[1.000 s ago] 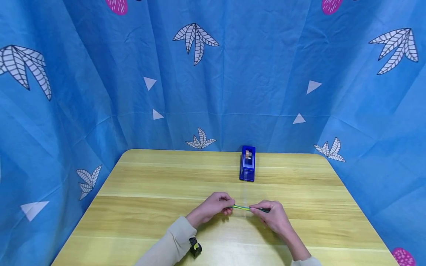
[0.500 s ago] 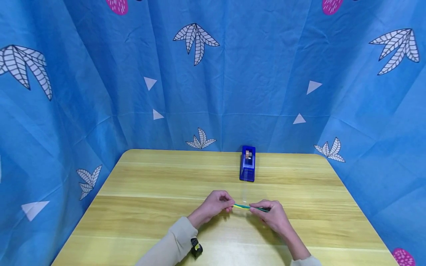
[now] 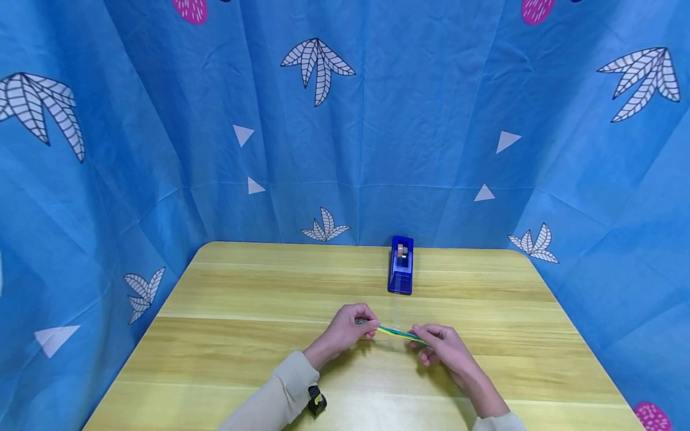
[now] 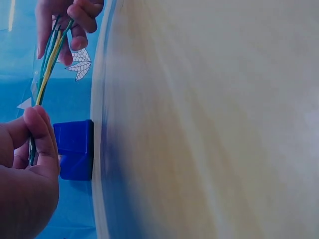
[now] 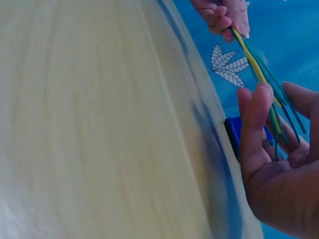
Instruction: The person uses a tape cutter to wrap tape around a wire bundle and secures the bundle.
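My left hand pinches one end of a bundle of thin green and yellow wires between thumb and fingertips, above the table. My right hand is around the other end, its fingers spread apart. In the right wrist view the loose wire ends fan out between those fingers. A clear strip of tape runs from the blue tape dispenser toward the middle of the bundle. Part of the wires is hidden inside my left hand.
The wooden table spreads under both hands, with the dispenser near its far edge. A blue patterned curtain hangs behind and along the sides. A small black device shows beside my left sleeve.
My right hand has loosened its pinch, spread its fingers and shifted slightly right. My left hand has risen a little, still pinching, and more of the wires shows between the hands.
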A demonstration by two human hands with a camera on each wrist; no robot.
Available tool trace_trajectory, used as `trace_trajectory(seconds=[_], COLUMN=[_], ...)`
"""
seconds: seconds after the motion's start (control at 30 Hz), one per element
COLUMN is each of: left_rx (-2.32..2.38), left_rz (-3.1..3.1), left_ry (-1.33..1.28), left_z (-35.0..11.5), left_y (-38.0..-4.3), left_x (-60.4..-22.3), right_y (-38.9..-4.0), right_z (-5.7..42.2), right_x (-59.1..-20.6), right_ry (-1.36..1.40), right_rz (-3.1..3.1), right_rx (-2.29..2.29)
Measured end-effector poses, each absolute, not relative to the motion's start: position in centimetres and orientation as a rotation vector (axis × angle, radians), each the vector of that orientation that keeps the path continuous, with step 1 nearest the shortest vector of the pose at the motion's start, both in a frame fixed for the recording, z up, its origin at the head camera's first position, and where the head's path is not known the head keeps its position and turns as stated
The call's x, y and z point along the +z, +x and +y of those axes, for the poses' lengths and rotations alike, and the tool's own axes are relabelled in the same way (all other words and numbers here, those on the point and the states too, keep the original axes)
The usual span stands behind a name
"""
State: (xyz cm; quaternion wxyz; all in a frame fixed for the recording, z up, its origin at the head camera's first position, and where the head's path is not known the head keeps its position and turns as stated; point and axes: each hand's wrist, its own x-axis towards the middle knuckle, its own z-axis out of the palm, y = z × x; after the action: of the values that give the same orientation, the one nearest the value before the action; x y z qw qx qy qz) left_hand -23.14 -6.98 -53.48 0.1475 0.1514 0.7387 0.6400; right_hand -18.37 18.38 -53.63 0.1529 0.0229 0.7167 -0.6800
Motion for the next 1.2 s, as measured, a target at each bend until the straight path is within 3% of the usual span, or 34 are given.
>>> trace_trajectory(seconds=[0.53,1.2], left_rx=[1.821,1.772], left_rz=[2.187,2.086], left_ry=[0.455,0.332], left_z=[-7.05,-7.00], left_y=[-23.15,-23.00], left_x=[-53.25,-53.29], right_y=[-18.26,-18.32], right_z=[19.03,18.34], right_x=[-54.16,-53.61], right_ry=[-0.002,0.033], right_rz=[1.853,2.223], right_rx=[-2.100,-2.009])
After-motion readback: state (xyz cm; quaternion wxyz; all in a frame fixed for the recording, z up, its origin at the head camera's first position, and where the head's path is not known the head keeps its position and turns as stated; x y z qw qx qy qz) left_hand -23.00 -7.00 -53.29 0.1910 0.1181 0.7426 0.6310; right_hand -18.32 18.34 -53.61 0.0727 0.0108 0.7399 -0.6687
